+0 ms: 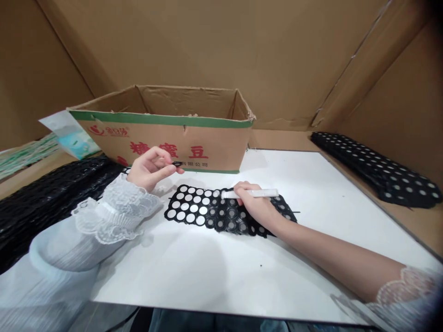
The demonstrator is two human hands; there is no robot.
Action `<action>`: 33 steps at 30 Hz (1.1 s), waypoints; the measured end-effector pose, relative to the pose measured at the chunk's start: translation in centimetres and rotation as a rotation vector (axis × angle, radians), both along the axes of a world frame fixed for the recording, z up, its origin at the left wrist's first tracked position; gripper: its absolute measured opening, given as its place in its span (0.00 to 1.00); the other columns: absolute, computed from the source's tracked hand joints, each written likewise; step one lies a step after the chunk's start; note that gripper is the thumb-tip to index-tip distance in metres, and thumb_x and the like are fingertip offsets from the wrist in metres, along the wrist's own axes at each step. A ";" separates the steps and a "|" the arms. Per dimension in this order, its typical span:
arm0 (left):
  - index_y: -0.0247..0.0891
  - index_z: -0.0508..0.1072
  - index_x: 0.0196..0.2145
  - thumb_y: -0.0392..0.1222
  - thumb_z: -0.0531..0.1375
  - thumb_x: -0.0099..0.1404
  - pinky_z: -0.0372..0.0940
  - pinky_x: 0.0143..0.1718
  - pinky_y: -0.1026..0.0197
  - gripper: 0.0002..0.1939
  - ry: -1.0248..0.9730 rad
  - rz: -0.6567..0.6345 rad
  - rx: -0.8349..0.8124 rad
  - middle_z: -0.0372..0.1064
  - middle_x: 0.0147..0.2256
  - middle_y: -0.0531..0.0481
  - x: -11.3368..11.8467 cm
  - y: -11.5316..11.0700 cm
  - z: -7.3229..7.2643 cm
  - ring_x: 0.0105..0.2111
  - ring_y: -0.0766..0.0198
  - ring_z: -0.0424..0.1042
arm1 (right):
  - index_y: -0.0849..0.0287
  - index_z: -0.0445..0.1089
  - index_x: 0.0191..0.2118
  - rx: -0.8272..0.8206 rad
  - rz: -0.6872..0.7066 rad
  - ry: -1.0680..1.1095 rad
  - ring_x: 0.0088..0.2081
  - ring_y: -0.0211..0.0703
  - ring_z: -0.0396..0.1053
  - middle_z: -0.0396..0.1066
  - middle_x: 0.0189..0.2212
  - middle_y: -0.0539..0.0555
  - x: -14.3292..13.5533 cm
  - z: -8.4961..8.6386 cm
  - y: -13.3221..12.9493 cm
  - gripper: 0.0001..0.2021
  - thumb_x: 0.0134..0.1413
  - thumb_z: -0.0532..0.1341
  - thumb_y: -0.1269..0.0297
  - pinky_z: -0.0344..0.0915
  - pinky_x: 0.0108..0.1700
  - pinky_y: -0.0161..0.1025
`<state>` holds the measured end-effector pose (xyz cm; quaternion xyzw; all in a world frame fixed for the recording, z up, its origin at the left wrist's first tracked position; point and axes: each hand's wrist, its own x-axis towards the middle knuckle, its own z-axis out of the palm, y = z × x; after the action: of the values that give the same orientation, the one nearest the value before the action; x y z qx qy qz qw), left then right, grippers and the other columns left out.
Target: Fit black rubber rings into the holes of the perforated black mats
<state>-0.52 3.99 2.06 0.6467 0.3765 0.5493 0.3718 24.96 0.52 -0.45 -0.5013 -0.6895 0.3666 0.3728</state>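
Note:
A black sheet with rows of round holes [187, 206] lies on the white board. Its left part shows bare white circles, while black rings with grey centres cover the right part. My right hand [258, 203] rests over that right part, its fingers closed around a white pen-like stick [265, 193] whose tip points left at the sheet. Raised above the sheet's left end, my left hand [152, 168] pinches a small black ring-like piece [177, 163] between thumb and fingers, in front of the carton.
An open cardboard carton [166, 138] with red lettering stands behind the board [194, 272]. Bundled black netting [51, 189] lies at the left, near a pale plastic packet [71, 133]. A dotted black roll [377, 168] lies on the right. Cardboard walls enclose the back and sides.

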 end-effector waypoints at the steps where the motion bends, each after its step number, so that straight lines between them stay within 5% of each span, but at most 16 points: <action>1: 0.38 0.63 0.26 0.39 0.65 0.48 0.67 0.33 0.59 0.12 0.027 0.026 0.015 0.65 0.20 0.56 0.2 -0.2 0.1 0.28 0.61 0.74 | 0.59 0.51 0.14 0.004 0.001 -0.003 0.30 0.39 0.57 0.56 0.19 0.48 0.0 0.0 0.0 0.15 0.49 0.48 0.67 0.50 0.35 0.37; 9: 0.38 0.64 0.27 0.40 0.63 0.50 0.67 0.35 0.59 0.10 0.197 0.126 0.216 0.66 0.26 0.54 0.2 -0.4 0.3 0.32 0.61 0.73 | 0.59 0.50 0.14 0.006 -0.003 -0.017 0.30 0.39 0.57 0.56 0.19 0.48 0.0 -0.1 0.0 0.15 0.49 0.48 0.67 0.51 0.35 0.37; 17: 0.42 0.68 0.31 0.36 0.58 0.57 0.59 0.40 0.55 0.03 0.856 0.524 0.801 0.71 0.30 0.53 -1.1 -1.1 1.4 0.32 0.63 0.68 | 0.58 0.51 0.14 0.019 0.006 -0.028 0.29 0.40 0.57 0.57 0.19 0.48 0.0 -0.1 0.0 0.15 0.49 0.48 0.68 0.51 0.35 0.37; 23: 0.42 0.68 0.28 0.34 0.59 0.56 0.57 0.34 0.57 0.04 1.020 0.648 1.210 0.73 0.29 0.56 -1.5 -1.1 2.2 0.30 0.63 0.69 | 0.58 0.51 0.14 0.013 -0.009 -0.035 0.30 0.40 0.57 0.57 0.19 0.48 -0.1 0.0 0.0 0.15 0.49 0.48 0.67 0.51 0.36 0.37; 26: 0.42 0.69 0.29 0.36 0.57 0.58 0.55 0.36 0.56 0.03 1.044 0.651 1.195 0.73 0.30 0.55 -1.4 0.4 4.2 0.32 0.64 0.68 | 0.59 0.51 0.14 -0.004 -0.012 -0.035 0.30 0.40 0.58 0.57 0.20 0.48 -0.1 0.0 0.0 0.15 0.50 0.48 0.66 0.51 0.36 0.37; 31: 0.42 0.69 0.34 0.39 0.50 0.61 0.50 0.46 0.49 0.09 1.090 0.745 0.766 0.70 0.31 0.50 -0.2 4.5 9.3 0.42 0.60 0.64 | 0.58 0.52 0.14 0.003 -0.013 -0.017 0.31 0.39 0.58 0.57 0.20 0.48 -0.1 -0.1 0.0 0.15 0.49 0.48 0.67 0.52 0.36 0.37; 33: 0.43 0.69 0.37 0.37 0.48 0.60 0.50 0.45 0.48 0.11 1.090 0.742 0.712 0.69 0.30 0.48 0.6 5.0 10.1 0.41 0.58 0.65 | 0.58 0.52 0.14 0.003 -0.008 -0.010 0.31 0.40 0.58 0.58 0.20 0.48 -0.1 0.0 -0.1 0.15 0.49 0.48 0.67 0.53 0.37 0.36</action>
<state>0.10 9.01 12.13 0.7390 0.5001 0.3291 -0.3090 24.83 0.44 -0.45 -0.5052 -0.6898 0.3618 0.3716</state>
